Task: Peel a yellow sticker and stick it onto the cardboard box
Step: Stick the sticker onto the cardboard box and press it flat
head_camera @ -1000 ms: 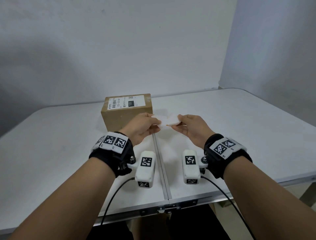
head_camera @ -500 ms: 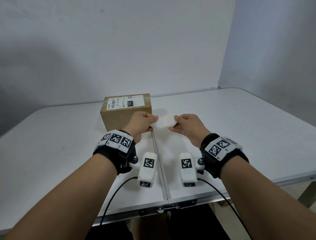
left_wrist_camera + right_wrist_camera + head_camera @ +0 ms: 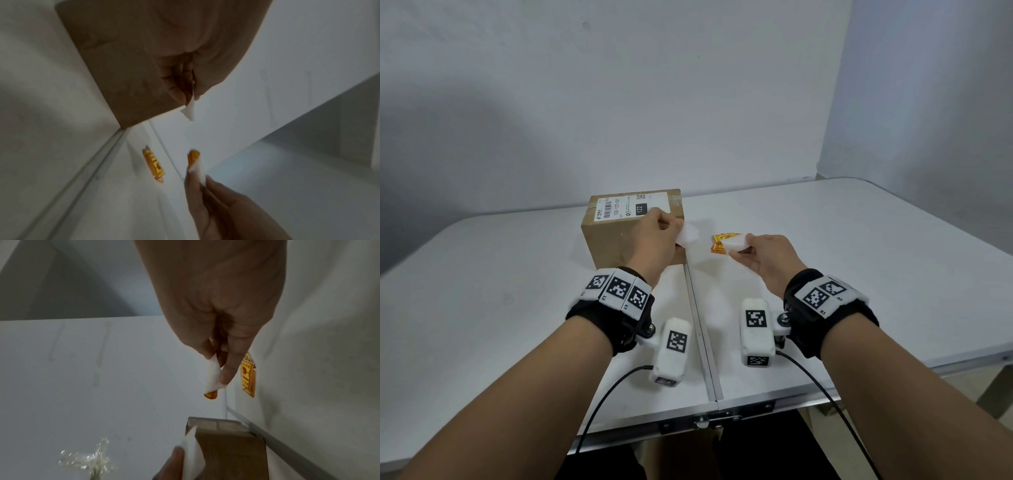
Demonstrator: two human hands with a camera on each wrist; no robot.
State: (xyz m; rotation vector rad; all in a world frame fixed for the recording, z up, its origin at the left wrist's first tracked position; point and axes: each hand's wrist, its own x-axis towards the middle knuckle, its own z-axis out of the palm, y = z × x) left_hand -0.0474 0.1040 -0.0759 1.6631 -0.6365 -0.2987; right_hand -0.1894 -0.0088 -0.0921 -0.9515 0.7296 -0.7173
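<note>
The cardboard box with a white shipping label stands at the back of the table; it also shows as the box and the box in the wrist views. My left hand hovers at its right end and pinches a white backing paper. To the right, my right hand pinches a peeled yellow sticker, white side towards me, yellow tip showing. A small pile of yellow stickers lies on the table just behind the right fingers.
The white folding table has a metal seam running front to back between my hands. Grey walls close the back and right. Cables trail from both wrist cameras over the front edge.
My hands, joined on one white piece before, have pulled apart: left towards the box with the backing, right with the sticker. The sticker pile on the table is now uncovered.
</note>
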